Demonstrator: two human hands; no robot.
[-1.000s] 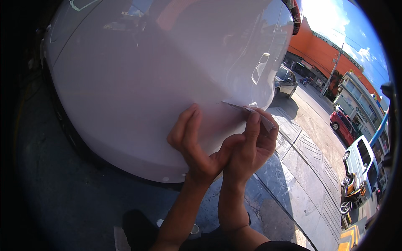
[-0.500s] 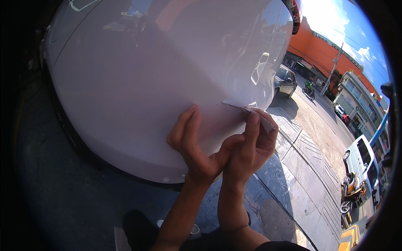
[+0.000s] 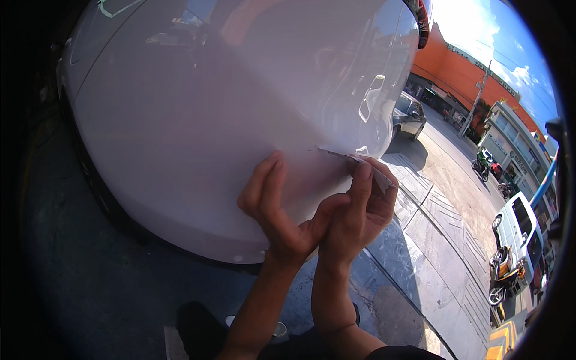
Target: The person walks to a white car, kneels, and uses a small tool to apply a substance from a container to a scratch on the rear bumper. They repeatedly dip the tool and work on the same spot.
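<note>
My right hand (image 3: 360, 207) pinches a thin, folded, grey-white piece (image 3: 339, 153) that looks like stiff paper. Its narrow pointed end reaches left, to the smooth pale body panel (image 3: 198, 138) of a car. Small dark marks (image 3: 312, 149) show on the panel just beside that point. Holding nothing, my left hand (image 3: 276, 204) has its fingers bent, with the fingertips at the panel, while its thumb stretches across to the base of my right hand. The wrists are close together. Part of the folded piece is hidden behind my right fingers.
Dark floor (image 3: 114, 282) runs below the panel, and a sunlit ramp of grooved slabs (image 3: 444, 240) lies to the right. Beyond are a parked car (image 3: 409, 117), a white van (image 3: 517, 225), a parked motorcycle (image 3: 504, 270) and a ridden motorcycle (image 3: 482, 164). Two light round things show near my legs.
Both hands and the folded piece stay almost where they were. Out on the street, the ridden motorcycle has moved right and nearer.
</note>
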